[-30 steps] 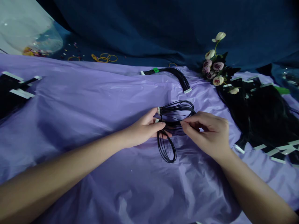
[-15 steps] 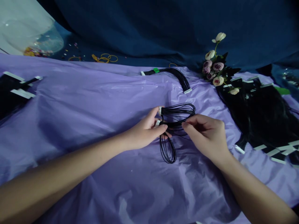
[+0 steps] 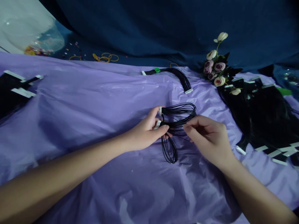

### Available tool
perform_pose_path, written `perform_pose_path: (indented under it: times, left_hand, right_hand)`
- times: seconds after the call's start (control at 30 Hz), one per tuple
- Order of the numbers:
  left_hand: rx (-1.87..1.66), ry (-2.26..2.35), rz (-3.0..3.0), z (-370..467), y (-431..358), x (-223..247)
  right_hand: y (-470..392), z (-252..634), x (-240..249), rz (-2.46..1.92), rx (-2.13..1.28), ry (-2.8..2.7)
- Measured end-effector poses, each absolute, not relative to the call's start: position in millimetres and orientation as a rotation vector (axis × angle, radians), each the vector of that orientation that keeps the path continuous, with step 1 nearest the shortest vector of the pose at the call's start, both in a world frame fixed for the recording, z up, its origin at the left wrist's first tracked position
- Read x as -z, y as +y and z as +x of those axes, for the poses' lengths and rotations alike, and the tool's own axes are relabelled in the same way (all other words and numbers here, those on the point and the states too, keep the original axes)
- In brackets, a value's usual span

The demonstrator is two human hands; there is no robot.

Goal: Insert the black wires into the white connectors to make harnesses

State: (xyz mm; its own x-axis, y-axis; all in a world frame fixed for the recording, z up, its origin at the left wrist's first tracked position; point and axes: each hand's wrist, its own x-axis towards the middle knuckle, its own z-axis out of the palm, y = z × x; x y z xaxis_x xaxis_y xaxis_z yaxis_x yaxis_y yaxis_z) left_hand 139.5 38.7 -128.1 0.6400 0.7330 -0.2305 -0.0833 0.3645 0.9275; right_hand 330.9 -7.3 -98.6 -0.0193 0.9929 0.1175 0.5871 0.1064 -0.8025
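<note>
A looped bundle of thin black wires (image 3: pixel 178 111) with white connectors hangs above the purple cloth, near the middle of the view. My left hand (image 3: pixel 149 130) grips the bundle at its connector end, thumb pressed over the wires. One white connector (image 3: pixel 157 124) shows between its thumb and fingers. My right hand (image 3: pixel 205 133) pinches the wires at the right side of the loops with thumb and index finger. A smaller loop of wire (image 3: pixel 169 150) hangs below my left hand.
Purple cloth (image 3: pixel 81 102) covers the table. Behind lies a black cable (image 3: pixel 177 74) with green tape. Artificial flowers (image 3: pixel 219 67) and a cable pile (image 3: pixel 268 115) are at right, more cables (image 3: pixel 9 93) at left. Rubber bands (image 3: pixel 108 57) lie at the back.
My hands stay around the wire bundle with almost no movement. The lower wire loop has shifted slightly right, and the whole view has moved a little.
</note>
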Motion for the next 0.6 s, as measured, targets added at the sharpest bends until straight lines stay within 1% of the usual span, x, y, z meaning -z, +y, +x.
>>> perform_pose_path:
  times: [0.13,0.23,0.3,0.47,0.6]
  left_hand:
    - [-0.592,0.686,1.049,139,40,128]
    - [-0.578,0.688,1.045,139,40,127]
    - [-0.570,0.701,1.055,139,39,127]
    - [-0.571,0.703,1.064,141,39,127]
    - [-0.562,0.689,1.093,141,38,129]
  right_hand:
    - [-7,334,100,-1.440,-0.424,-1.937]
    - [-5,335,102,-1.384,-0.280,-2.038]
    - [-5,334,104,-1.374,-0.152,-2.096]
    - [-5,326,107,-1.422,0.300,-2.299]
    - [-2,321,107,-1.403,0.377,-2.360]
